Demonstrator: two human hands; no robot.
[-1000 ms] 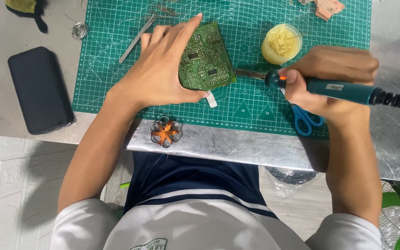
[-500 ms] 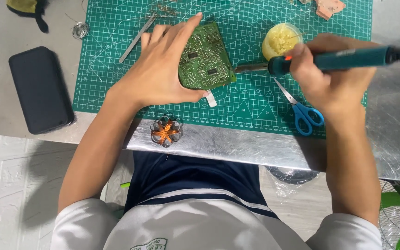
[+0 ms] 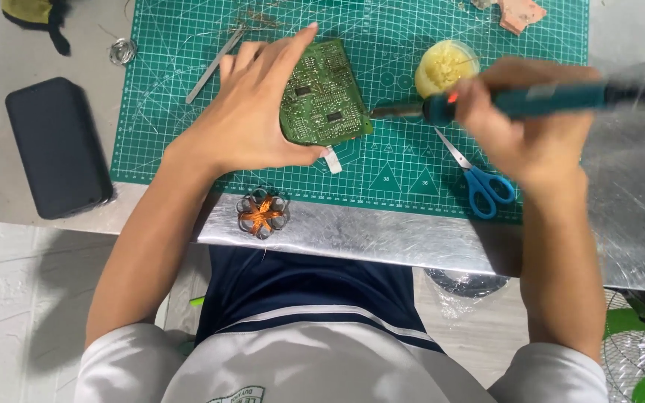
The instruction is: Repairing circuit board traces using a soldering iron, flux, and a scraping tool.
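While the left hand lies spread flat over the left edge of the green circuit board, fingers splayed and thumb tucked under its near edge to pin it on the cutting mat, the right hand is wrapped closed around the teal soldering iron. The iron's dark tip points left and sits just beside the board's right edge, near but apart from the round tin of yellowish cleaning wool. By the look of it, the step in hand is bringing the tip to a joint on the board; the next move would call for a steady, small approach with the board held from sliding.

Blue-handled scissors lie on the mat below the right hand, metal tweezers beyond the left fingers, a copper-wound coil on the bench edge, and a black case well to the left.

Motion blur smears the right hand and iron, so the exact grip is hard to read. Whether the tip touches the board cannot be told. The iron's cord end runs out of view.
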